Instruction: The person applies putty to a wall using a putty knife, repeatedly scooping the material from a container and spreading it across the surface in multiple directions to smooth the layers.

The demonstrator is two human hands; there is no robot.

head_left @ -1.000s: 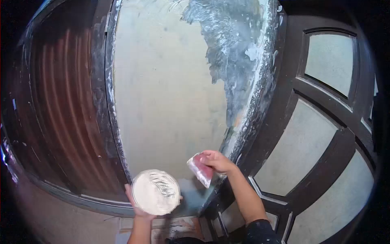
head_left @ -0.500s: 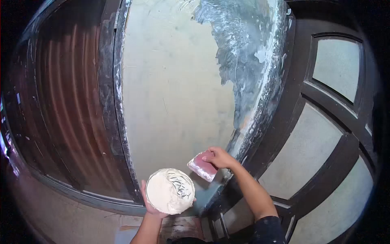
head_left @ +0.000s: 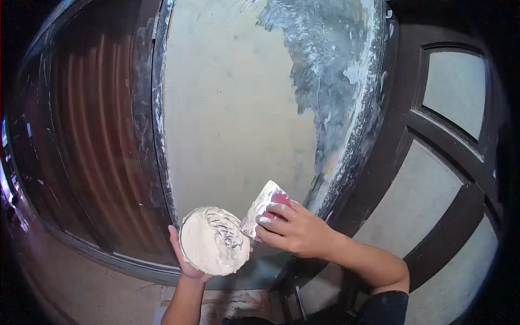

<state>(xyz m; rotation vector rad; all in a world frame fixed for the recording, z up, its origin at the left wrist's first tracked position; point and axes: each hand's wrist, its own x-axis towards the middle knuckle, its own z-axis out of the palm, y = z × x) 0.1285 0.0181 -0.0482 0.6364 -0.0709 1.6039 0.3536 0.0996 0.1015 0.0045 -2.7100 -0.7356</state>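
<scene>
My left hand [head_left: 187, 259] holds from below a round container of white putty [head_left: 208, 246], its palm and thumb around the left side. Dark streaks show through the putty on the container's right half. Closed around a pink putty spreader [head_left: 280, 201], my right hand [head_left: 298, 230] is at the container's right rim. White putty coats the spreader's broad face and edge, and its lower corner meets or nearly meets the rim. Ahead stands a wall panel [head_left: 233, 124], mostly covered in smooth cream filler, with a bare grey-blue patch [head_left: 319, 59] at its upper right.
Left of the panel is a dark frame with a brown corrugated section [head_left: 97, 108]. On the right stands a dark wooden door [head_left: 401, 157] with pale inset panels. A paint-smeared board [head_left: 238, 303] lies on the floor below my hands.
My right hand has turned the spreader, bringing its coated face up and its corner in to the container's rim. The container has shifted slightly left and up with my left hand.
</scene>
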